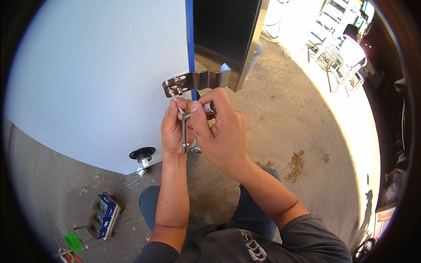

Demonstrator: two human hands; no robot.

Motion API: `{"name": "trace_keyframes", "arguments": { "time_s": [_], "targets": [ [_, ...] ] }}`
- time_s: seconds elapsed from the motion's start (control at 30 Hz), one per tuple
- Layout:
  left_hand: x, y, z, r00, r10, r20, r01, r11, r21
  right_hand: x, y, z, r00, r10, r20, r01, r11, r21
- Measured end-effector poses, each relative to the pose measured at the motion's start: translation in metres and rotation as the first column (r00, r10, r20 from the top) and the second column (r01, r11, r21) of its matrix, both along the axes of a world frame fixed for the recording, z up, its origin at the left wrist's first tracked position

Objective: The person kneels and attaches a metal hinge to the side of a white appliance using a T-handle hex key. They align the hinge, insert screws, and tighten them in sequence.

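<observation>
A large white appliance cabinet (87, 79) lies on its side on the concrete floor. A shiny metal hinge bracket (197, 81) is fixed at its blue-edged corner. My left hand (173, 127) holds a bolt (174, 96) up against the bracket's holes and steadies a thin metal wrench (184, 131). My right hand (219, 127) grips the wrench's socket end (209, 107) just below the bracket. Both hands touch each other.
A black levelling foot (142, 154) sticks out of the cabinet's underside. A small blue and white box (103, 216) of hardware and a green-handled tool (73, 242) lie on the floor at lower left. Metal racks (342, 52) stand in bright sun at upper right.
</observation>
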State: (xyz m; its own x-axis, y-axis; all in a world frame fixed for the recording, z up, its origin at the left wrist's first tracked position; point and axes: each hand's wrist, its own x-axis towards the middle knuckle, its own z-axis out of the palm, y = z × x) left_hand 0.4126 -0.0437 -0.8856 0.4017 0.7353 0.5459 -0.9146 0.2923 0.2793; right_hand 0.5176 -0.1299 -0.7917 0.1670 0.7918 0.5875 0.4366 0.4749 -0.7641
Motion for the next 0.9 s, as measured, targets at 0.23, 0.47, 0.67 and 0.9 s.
{"name": "trace_keyframes", "arguments": {
  "time_s": [0.23, 0.47, 0.67, 0.9],
  "targets": [
    [0.011, -0.032, 0.035, 0.855, 0.318, -0.410, -0.426, 0.882, -0.202, 0.032, 0.012, 0.006, 0.490, -0.496, 0.717, -0.108, 0.781, 0.615],
    [0.020, -0.019, 0.038, 0.854, 0.346, -0.388, -0.437, 0.882, -0.177, 0.007, 0.017, -0.008, 0.117, -0.587, 0.801, 0.013, 0.807, 0.590],
    [0.030, -0.021, 0.036, 0.812, 0.408, -0.417, -0.493, 0.863, -0.115, -0.026, 0.039, -0.035, 0.736, -0.395, 0.549, 0.333, 0.918, 0.215],
    [0.031, -0.033, 0.044, 0.548, 0.640, -0.539, -0.687, 0.712, 0.146, -0.084, 0.024, -0.062, 0.485, 0.274, -0.830, -0.529, 0.848, -0.029]
  ]
}}
